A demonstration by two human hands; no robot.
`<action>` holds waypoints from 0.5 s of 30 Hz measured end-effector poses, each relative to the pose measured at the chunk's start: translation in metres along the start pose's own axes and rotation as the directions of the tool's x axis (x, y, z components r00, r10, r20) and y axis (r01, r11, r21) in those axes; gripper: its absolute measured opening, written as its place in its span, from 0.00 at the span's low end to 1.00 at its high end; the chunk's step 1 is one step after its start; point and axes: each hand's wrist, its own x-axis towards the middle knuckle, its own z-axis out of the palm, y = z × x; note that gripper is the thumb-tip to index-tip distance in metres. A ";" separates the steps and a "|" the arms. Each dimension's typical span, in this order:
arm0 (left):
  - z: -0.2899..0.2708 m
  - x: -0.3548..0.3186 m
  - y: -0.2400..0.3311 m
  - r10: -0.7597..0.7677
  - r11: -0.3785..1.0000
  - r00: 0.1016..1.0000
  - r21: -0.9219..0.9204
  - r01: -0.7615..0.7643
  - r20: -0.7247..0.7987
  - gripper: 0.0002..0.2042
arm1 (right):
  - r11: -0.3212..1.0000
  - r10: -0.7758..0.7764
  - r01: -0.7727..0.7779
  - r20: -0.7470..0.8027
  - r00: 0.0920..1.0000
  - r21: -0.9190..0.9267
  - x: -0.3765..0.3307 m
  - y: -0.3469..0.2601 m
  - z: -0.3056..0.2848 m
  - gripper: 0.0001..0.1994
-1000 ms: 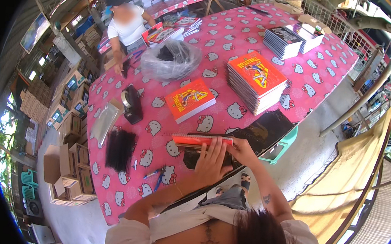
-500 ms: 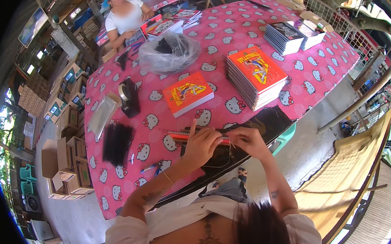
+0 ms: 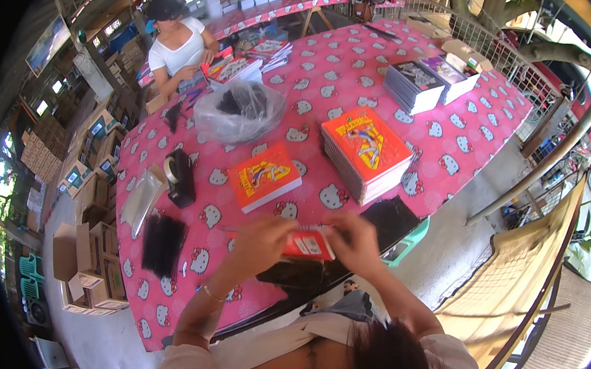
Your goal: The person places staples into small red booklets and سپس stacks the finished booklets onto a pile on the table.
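Near the table's front edge, a red spiral notebook [image 3: 310, 244] is held between my two hands, its printed cover facing up and its bound edge turned away from me. My left hand [image 3: 263, 243], somewhat blurred, grips its left end. Curled over the right end are the fingers of my right hand [image 3: 352, 240]. A black sheet [image 3: 287, 274] lies under the notebook along the edge. Beyond my hands sit a loose stack of orange-red covers and pages [image 3: 265, 178] and a taller stack of spiral notebooks [image 3: 367, 152].
At left are a tape dispenser [image 3: 181, 177], clear plastic sleeves [image 3: 143, 197] and a bundle of black binding coils [image 3: 163, 246]. A clear bag [image 3: 240, 111] stands farther back. Two more notebook stacks [image 3: 414, 85] are at far right. A co-worker [image 3: 176, 43] handles notebooks at far left.
The notebook has turned from edge-on to showing its red cover. Both hands have shifted with it, and the left index finger is no longer raised. The whole view has moved slightly.
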 end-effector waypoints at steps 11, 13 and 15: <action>-0.031 0.276 0.041 0.316 0.895 0.906 -0.229 -0.383 -0.281 0.23 | 0.903 0.009 -0.118 0.257 0.966 0.412 0.153 -0.046 -0.163 0.27; 0.004 0.308 0.009 0.201 0.970 0.957 -0.093 -0.224 -0.209 0.24 | 0.862 0.037 -0.185 0.305 0.952 0.472 0.183 -0.021 -0.182 0.27; 0.047 0.323 -0.025 0.180 0.983 0.948 0.015 -0.182 -0.264 0.25 | 0.961 0.149 -0.200 0.252 0.956 0.192 0.206 0.008 -0.189 0.29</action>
